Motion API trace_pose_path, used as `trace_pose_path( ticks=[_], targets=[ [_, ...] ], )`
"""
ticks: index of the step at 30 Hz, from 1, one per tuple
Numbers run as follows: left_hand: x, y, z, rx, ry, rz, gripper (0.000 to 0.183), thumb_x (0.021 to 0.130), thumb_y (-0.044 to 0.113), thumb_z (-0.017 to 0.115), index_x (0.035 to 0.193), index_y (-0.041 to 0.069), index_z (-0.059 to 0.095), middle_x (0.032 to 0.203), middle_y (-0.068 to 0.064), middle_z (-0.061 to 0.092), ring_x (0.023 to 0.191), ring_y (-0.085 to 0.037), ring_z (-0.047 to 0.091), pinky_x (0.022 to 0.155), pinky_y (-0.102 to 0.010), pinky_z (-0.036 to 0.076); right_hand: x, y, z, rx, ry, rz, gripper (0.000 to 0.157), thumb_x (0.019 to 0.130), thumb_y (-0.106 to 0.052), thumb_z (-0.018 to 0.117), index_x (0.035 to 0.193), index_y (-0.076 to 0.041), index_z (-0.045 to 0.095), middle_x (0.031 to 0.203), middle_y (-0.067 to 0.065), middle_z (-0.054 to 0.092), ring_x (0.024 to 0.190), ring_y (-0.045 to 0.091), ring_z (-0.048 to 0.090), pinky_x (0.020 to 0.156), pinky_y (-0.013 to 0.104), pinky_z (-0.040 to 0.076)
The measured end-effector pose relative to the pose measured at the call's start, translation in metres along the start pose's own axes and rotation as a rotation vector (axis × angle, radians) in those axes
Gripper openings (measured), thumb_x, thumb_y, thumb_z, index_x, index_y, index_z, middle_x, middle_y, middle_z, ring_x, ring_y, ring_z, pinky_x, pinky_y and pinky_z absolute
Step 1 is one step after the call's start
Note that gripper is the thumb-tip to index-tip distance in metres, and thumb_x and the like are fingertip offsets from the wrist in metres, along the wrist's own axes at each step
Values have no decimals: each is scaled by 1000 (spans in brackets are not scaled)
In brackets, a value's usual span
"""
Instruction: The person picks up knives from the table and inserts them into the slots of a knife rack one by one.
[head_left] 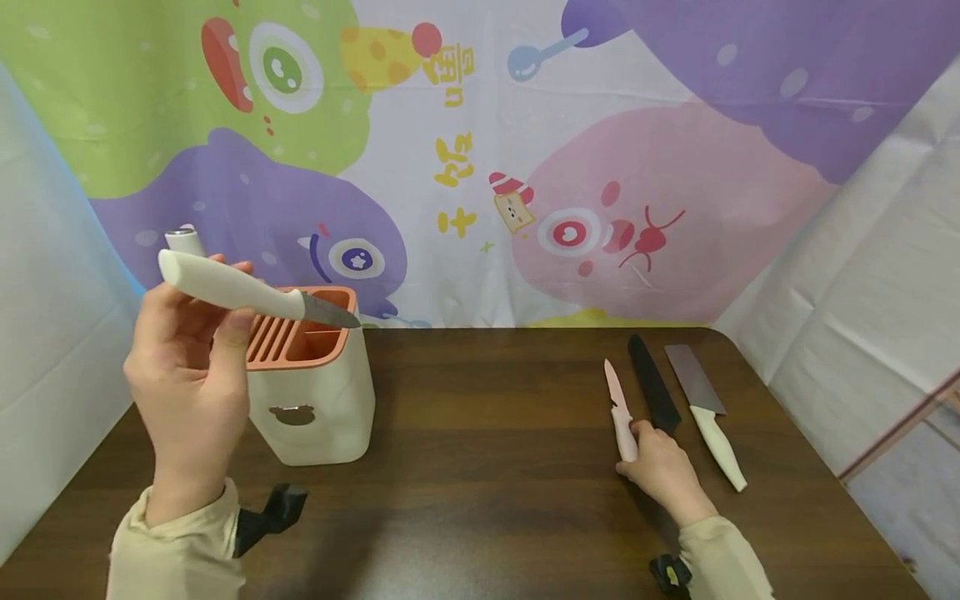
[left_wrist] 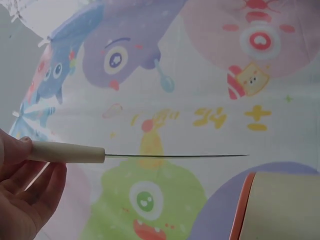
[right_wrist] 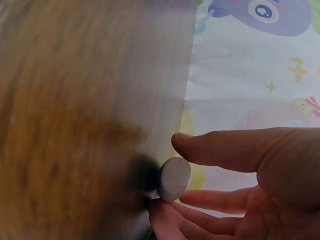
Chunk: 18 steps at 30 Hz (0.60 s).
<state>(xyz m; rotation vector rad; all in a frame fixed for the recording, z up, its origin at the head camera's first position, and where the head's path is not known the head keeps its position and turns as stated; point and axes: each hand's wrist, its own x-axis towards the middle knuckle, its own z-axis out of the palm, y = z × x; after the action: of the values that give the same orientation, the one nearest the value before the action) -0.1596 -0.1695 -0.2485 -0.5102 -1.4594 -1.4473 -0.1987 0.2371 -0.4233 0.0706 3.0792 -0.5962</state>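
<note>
Left grip (head_left: 187,383) pinched the white-handled knife (head_left: 258,293) between thumb and fingers, raised near the knife block (head_left: 330,421), the bare blade slanting toward the orange top; in the left wrist view its tip showed apart from the rim. Over at the right of the table (head_left: 480,467), the right grip (head_left: 663,467) had its fingers round the handle of the pink knife (head_left: 622,423), though loosely, since the right wrist view showed a gap under the thumb (whether that knife touched the table, I could not tell). Trouble seemed likeliest at the block: a tip brought down off-line would probably catch the ribs between the slots or scrape the rim, and a handle held so lightly might then twist. On the other side, the slack hold could let the pink knife roll or drop, and knuckles so near the black blade (head_left: 654,385) might nudge it toward the cleaver (head_left: 701,400). Minding two knives so far apart would also divide the eye.
</note>
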Motion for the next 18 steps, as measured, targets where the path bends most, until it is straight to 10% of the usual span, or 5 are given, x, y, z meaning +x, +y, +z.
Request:
trace_pose_path(
  ticks=[18],
  targets=[
    [10,-10,-11,174,119,-5,32,80,-4,64,111,-8,58,103,-14,64,92,-17,63,87,-27,48,-1,0,-2,-8,-39,21,61,65,-16,78,109,13,48,90,25,57,84,38,57,72,50,46]
  ],
)
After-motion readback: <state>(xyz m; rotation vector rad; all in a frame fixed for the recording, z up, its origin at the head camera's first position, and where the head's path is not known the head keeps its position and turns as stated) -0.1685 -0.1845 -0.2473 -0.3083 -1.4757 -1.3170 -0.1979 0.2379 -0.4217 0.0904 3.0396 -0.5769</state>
